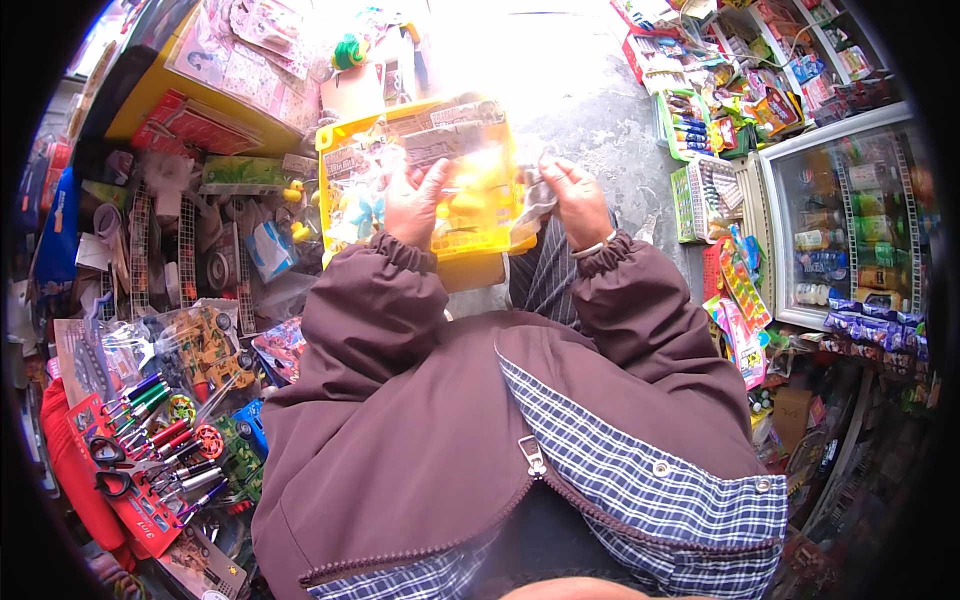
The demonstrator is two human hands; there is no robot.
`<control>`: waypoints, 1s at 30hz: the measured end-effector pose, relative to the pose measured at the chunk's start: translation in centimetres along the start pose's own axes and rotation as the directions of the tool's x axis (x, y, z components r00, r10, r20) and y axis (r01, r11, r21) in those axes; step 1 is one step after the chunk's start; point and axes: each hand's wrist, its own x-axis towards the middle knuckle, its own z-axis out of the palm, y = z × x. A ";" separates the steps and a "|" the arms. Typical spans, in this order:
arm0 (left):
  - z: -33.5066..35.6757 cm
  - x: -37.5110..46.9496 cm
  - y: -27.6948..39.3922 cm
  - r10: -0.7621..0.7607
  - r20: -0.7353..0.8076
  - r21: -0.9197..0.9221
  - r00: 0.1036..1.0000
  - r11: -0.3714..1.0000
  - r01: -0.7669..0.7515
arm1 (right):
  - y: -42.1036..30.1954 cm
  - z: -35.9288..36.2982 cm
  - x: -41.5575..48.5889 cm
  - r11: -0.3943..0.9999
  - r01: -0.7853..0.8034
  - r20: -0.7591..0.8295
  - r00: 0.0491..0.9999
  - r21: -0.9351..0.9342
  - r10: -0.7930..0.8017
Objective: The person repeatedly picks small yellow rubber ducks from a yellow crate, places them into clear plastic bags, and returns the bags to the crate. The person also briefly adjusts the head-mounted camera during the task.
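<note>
A yellow plastic basket (pixel 325 172) stands before me, filled with small clear-wrapped items and printed card strips. Over its left half is my left hand (pixel 414 201), thumb raised beside the fingers. Glare and clear wrapping blur its fingertips, so I cannot tell whether they hold anything. My right hand (pixel 579 201) is at the basket's right edge, pinching a crumpled grey cloth (pixel 535 196) between thumb and fingers. The cloth hangs down over the basket's right rim. Yellow pieces (pixel 474 191) lie inside, between the two hands, and pale blue ones (pixel 361 210) lie nearer the left.
A cardboard box (pixel 472 271) sits under the basket. On my left are keychain-like rods (pixel 184 442), scissors (pixel 112 466) and a packaged toy vehicle (pixel 210 341). To the right stand a glass-door drinks fridge (pixel 847 217) and snack baskets (pixel 686 124). Concrete floor (pixel 637 180) lies between.
</note>
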 end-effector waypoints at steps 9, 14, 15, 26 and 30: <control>0.7 -3.2 0.6 0.354 0.232 0.848 0.906 0.383 -0.366 | -0.7 -1.5 4.1 0.986 0.028 -0.119 0.992 -0.163 -0.048; 0.9 -3.3 0.4 0.220 0.507 0.786 0.833 0.278 -0.552 | -1.9 0.5 10.5 0.473 0.350 0.131 0.891 -0.809 -0.436; 0.8 -3.3 0.2 0.195 0.561 0.765 0.804 0.248 -0.594 | -2.2 0.9 11.7 0.319 0.356 0.230 0.900 -0.879 -0.371; 0.5 -3.5 -0.5 -0.307 0.560 0.829 0.770 0.195 -0.525 | -2.5 4.3 14.1 0.340 0.141 0.065 0.972 -0.930 -0.224; 0.6 -2.7 -0.7 -0.251 0.568 0.823 0.784 0.176 -0.540 | -3.0 3.9 13.1 0.282 0.137 0.096 0.983 -0.949 -0.154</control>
